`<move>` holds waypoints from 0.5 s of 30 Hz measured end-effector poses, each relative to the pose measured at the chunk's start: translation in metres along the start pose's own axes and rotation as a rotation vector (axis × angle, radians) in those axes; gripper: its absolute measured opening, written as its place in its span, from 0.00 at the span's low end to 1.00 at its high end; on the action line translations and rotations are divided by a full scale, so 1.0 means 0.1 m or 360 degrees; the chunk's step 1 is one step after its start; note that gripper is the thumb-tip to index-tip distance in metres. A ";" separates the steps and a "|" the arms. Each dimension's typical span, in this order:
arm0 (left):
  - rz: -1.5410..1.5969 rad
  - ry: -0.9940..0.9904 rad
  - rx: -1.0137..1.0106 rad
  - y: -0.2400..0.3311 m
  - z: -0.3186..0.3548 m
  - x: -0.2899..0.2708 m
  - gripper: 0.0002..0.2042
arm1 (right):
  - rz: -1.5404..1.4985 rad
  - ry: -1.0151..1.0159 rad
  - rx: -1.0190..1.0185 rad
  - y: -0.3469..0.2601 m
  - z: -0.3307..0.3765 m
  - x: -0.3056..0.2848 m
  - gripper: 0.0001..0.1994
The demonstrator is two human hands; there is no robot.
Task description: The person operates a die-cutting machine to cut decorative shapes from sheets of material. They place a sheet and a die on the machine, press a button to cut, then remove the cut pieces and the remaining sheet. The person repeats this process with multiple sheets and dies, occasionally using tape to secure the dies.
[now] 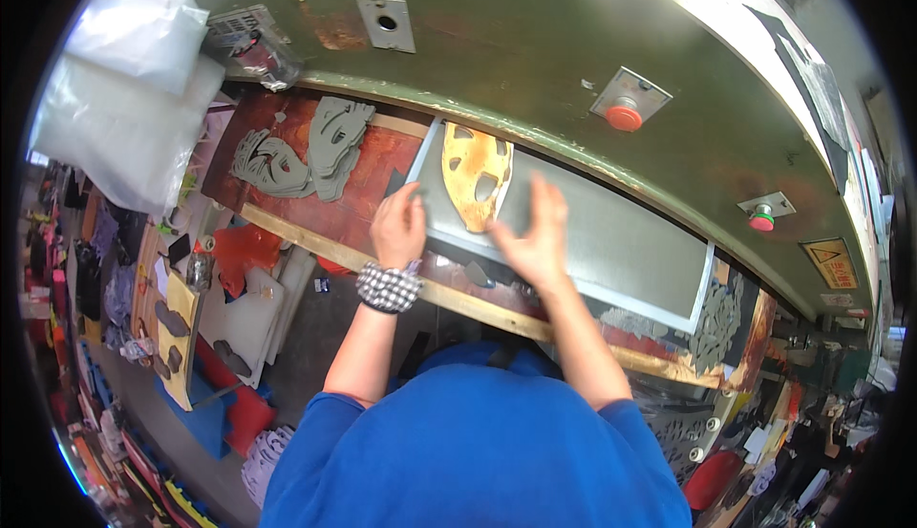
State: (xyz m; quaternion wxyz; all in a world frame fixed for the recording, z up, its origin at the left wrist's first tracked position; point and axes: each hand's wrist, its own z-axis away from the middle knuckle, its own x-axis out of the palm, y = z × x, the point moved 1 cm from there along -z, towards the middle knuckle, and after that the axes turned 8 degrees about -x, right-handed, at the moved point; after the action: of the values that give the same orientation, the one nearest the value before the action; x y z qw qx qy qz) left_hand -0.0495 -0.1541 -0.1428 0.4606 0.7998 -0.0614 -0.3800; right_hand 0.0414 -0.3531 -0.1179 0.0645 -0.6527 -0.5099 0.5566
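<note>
Both hands, left and right, lay spread on the grey sheet; the yellow cutting die could shift, miscutting.

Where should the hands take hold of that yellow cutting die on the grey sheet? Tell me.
Grip the yellow die by its long outer edges, one hand per side, coming from the near end. It lies flat on the grey sheet, its middle has cutouts, and both sides look unobstructed.

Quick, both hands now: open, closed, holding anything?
Left hand: open, flat on the grey sheet, holding nothing.
Right hand: open, blurred, at the yellow die.
</note>
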 end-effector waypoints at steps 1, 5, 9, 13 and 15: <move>-0.0199 -0.0048 0.0074 0.03 0.00 0.01 0.10 | 0.0012 -0.0129 0.0040 -0.16 0.01 0.24 0.47; -0.0464 -0.0052 0.0219 0.07 0.15 -0.09 0.11 | 0.0118 -0.0016 -0.0101 -0.50 0.22 0.63 0.50; -0.0505 -0.0162 0.0129 0.06 0.41 -0.36 0.10 | -0.0640 0.0027 0.0180 -0.55 0.51 0.42 0.48; -0.0349 -0.0406 -0.0136 0.15 0.36 -0.42 0.09 | -0.1549 0.0134 0.0453 -0.52 0.58 0.07 0.50; -0.0041 -0.0435 -0.0249 0.30 0.30 -0.34 0.14 | -0.1860 0.0133 0.0534 -0.55 0.61 -0.02 0.50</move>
State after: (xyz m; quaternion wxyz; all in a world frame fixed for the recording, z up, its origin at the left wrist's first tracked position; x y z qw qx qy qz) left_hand -0.0854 -0.1766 -0.1094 0.5041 0.7029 -0.0836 -0.4948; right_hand -0.0391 -0.3581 -0.1038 0.4811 -0.2671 -0.6862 0.4758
